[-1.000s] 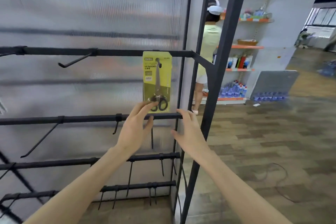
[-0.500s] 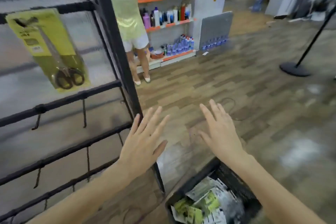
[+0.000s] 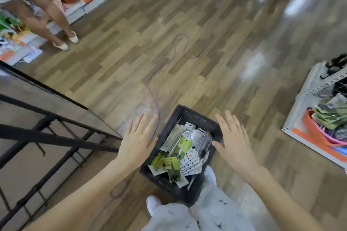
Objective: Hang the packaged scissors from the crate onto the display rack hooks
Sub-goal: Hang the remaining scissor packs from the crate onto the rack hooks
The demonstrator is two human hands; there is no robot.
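From the head camera I look down at a black plastic crate (image 3: 197, 118) on the wood-plank floor (image 3: 206, 43), right in front of my white shoes and pale trousers. My left hand (image 3: 138, 139) hangs above the crate's left edge with fingers straight and spread, grasping nothing; my right hand (image 3: 233, 139) hangs over its right rim, fingers likewise extended and empty. The packaged scissors (image 3: 173, 168) lie jumbled inside the crate, yellow-green cards mixed with white ones. The display rack (image 3: 56, 138) with its black bars stands to the left, beside the crate. A thin cable (image 3: 155, 97) snakes across the floor. Another person's legs (image 3: 48, 22) show at upper left near stocked shelves, and a grey shelf unit (image 3: 308, 97) holding packets sits at right.
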